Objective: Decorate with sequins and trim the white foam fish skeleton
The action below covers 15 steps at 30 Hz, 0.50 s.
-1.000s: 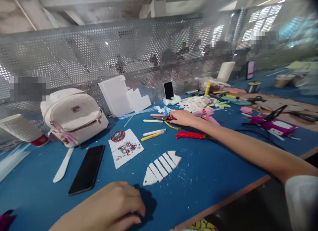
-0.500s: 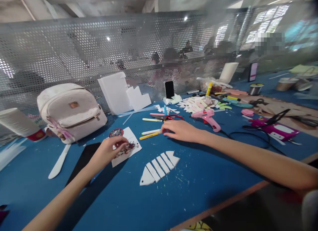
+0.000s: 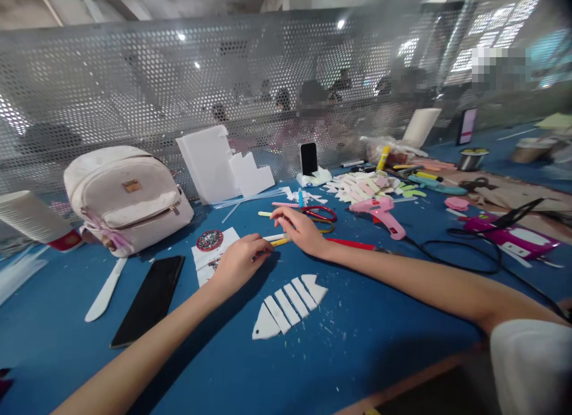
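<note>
My left hand is over the right part of a white paper sheet, fingers curled in at the left end of a yellow marker. What the fingertips hold, if anything, is hidden. My right hand hovers above the markers, fingers bent but apart, with nothing seen in it. Beside it lie red-handled scissors and a white pen. A round red-rimmed dish of small glittery bits sits on the sheet. Nearer me lies a flat white fish shape cut into several strips.
Left are a black phone, a white plastic knife, a pale backpack and stacked paper cups. Right are a pink glue gun with its cord, a pile of cut foam pieces and a purple box.
My left hand has moved right, from the scattered bits on the sheet to the markers. My right hand has lifted slightly and shifted, uncovering more of the scissors and a red tool.
</note>
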Tool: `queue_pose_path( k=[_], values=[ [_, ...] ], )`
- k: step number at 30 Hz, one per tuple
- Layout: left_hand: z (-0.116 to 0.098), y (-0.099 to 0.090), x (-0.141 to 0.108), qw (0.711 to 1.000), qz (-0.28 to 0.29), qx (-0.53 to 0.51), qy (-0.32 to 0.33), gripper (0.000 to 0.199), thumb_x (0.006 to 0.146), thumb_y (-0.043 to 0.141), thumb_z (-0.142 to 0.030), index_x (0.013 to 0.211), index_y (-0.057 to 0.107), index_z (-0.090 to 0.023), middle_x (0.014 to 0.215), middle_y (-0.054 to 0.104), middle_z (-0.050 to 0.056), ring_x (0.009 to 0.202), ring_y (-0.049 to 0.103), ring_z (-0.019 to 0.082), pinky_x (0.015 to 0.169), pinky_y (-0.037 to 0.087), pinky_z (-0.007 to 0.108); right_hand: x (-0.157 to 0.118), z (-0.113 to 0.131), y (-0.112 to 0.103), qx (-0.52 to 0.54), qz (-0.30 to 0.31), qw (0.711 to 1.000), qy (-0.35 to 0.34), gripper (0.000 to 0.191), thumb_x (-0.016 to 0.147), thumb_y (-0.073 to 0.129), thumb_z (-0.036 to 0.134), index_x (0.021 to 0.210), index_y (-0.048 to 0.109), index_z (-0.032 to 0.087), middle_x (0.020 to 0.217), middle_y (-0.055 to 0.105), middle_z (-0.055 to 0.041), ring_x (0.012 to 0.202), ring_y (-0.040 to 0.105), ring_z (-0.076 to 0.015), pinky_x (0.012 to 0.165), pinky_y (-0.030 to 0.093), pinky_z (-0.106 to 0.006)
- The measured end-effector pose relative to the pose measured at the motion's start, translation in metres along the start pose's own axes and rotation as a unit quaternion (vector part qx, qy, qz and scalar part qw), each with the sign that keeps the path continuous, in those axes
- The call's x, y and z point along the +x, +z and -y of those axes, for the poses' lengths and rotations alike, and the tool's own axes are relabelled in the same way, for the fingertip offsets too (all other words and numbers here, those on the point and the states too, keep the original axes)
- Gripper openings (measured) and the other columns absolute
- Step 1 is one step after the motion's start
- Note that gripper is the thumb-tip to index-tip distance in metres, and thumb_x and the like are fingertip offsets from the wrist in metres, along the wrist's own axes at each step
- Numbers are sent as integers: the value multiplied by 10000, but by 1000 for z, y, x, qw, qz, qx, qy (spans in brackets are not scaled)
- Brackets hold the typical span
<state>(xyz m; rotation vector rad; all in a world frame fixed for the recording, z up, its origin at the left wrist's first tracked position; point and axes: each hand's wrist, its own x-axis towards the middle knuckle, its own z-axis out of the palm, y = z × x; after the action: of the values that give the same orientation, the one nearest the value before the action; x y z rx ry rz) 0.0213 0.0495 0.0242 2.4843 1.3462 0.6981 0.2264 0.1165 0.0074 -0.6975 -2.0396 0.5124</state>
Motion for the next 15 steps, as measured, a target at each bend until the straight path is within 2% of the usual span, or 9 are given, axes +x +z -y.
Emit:
queue_pose_path(
  k=[4,6,10,12,15],
  values=[
    [6,-2,37,1000,-10,14,-15,177,893,554,-148,954,713,-194,977,683,53,880,625,193,738,443,268,11,-13,-10,127,-92,987,24,161,1014,407,293,1081,524,205,910,580,-18,673,536,-119,663,444,-258],
    [16,0,59,1000,0,10,-21,148,875,594,-173,955,718,-178,981,703,52,836,626,183,750,455,271,16,-15,-15,161,-114,980,26,139,1000,436,306,1065,512,210,893,562,-8,664,531,-111,641,438,-250],
    [34,15,92,997,74,-8,-11,93,835,698,-238,884,732,-167,855,731,18,717,628,145,704,480,247,23,-15,-25,180,-131,975,23,136,992,454,324,1058,513,221,880,558,3,664,524,-101,644,436,-243],
    [39,24,100,995,99,-6,-4,118,861,701,-267,853,705,-150,829,709,15,720,628,139,718,504,271,23,-14,-27,187,-134,973,22,143,992,458,336,1055,516,222,882,561,1,669,524,-103,643,439,-242],
    [41,31,103,995,104,4,5,229,921,657,-348,853,657,-130,823,667,11,744,631,143,750,535,326,23,-11,-28,188,-127,974,26,146,991,448,331,1040,520,214,873,565,-5,691,538,-115,663,454,-250]
  ],
)
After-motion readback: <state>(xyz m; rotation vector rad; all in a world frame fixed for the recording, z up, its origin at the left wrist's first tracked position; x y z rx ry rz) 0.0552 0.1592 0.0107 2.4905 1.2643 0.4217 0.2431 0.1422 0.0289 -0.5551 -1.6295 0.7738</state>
